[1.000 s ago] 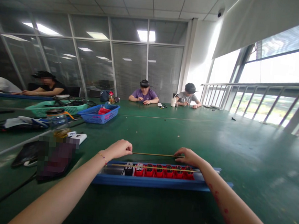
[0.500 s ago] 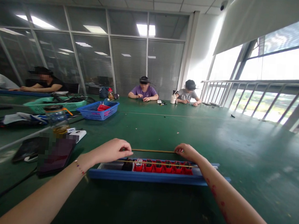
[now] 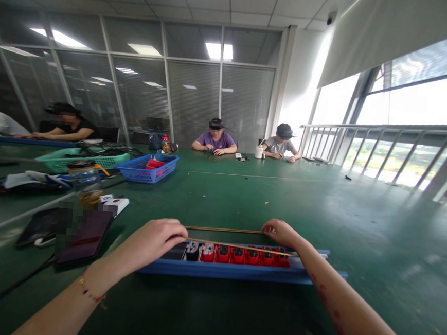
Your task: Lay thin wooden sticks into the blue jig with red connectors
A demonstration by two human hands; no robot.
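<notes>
A long blue channel-shaped tray (image 3: 238,273) lies across the table in front of me. Inside it stands a row of several red blocks (image 3: 237,255) with dark tops, and a black block (image 3: 192,252) at the row's left end. My left hand (image 3: 166,235) is over the tray's left back edge, fingertips pinched on a thin tan band (image 3: 222,229). One strand runs behind the tray to my right hand (image 3: 280,232), whose fingers are closed on it. Another strand slants over the blocks towards the tray's right end, passing behind my right forearm.
To the left are a dark phone (image 3: 84,236), a glass jar (image 3: 87,180) with a dark lid, a green basket (image 3: 59,157) of cables and a blue basket (image 3: 146,171) holding a red piece. Several people sit along the table's far side and left.
My left hand has shifted left, with the band's left end drawn along. The black block shows more plainly. My right hand has stayed nearly in place.
</notes>
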